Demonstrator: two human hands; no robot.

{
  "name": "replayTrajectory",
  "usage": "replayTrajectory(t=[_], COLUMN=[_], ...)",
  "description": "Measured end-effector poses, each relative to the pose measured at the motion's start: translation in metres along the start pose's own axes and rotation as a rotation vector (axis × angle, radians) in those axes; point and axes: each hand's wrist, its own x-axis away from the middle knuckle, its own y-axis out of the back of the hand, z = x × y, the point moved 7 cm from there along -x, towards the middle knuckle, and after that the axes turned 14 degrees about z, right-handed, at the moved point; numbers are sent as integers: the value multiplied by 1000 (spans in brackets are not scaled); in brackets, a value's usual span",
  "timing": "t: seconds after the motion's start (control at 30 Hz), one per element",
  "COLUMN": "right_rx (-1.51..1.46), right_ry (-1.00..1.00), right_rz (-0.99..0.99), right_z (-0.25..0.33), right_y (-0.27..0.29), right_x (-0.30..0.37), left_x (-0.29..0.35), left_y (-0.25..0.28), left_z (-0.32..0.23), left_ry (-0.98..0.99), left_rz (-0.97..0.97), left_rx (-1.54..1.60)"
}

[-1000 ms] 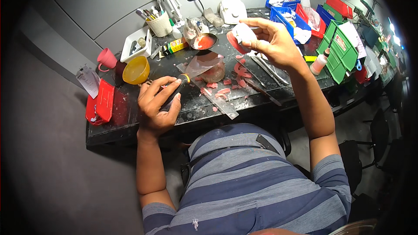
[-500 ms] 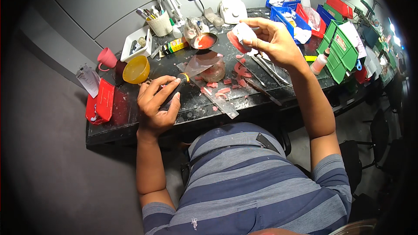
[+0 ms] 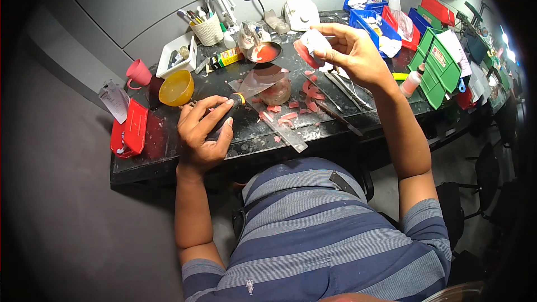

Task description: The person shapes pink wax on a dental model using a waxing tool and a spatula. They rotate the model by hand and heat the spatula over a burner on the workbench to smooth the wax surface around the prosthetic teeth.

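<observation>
My left hand (image 3: 201, 134) is closed around the dark handle of a putty knife (image 3: 258, 82), whose broad grey blade points up and to the right above the bench. Raised at the right, my right hand (image 3: 358, 56) grips a white plaster dental cast (image 3: 315, 41) between thumb and fingers. A pink wax rim (image 3: 304, 55) shows along the cast's left side. Below the two hands, a round cloudy block (image 3: 277, 94) is partly covered by the blade. Scraps of pink wax (image 3: 288, 116) are strewn around it, beside a flat metal strip (image 3: 288, 138).
Behind the blade stands a small dark pan (image 3: 267, 52) of red wax. A yellow bowl (image 3: 177, 88), pink mug (image 3: 138, 72) and red box (image 3: 134, 128) are at left. Long thin tools (image 3: 342, 118), blue bins (image 3: 376, 25) and a green bin (image 3: 436, 67) lie right.
</observation>
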Motion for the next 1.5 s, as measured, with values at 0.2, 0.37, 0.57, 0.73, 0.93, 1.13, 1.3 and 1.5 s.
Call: replayTrajectory(t=[0.2,0.37,0.57,0.73,0.93,1.13,1.3,1.5], right_rx=[-24,9,-4,-52,-89,-424,-493,-508], right_ry=[30,7,19,17,9,-83,-85,-108], right_rz=[-34,6,0,-19,16,-1,11,-12], right_z=[1,-1,1,0,-10,-26,-29,-24], right_y=[1,-1,0,1,7,12,14,12], right_x=[0,0,0,-1,-2,-3,0,-1], left_x=[-1,0,-1,0,-1,0,0,1], left_y=[0,0,-1,-1,-1,-1,-2,-1], left_z=[-1,1,1,1,1,1,1,1], left_ry=[8,11,0,-18,-24,-24,25,27], left_rz=[6,6,1,-32,-38,-44,18,16], left_rx=[-4,-3,-4,-5,-8,-4,-4,-7])
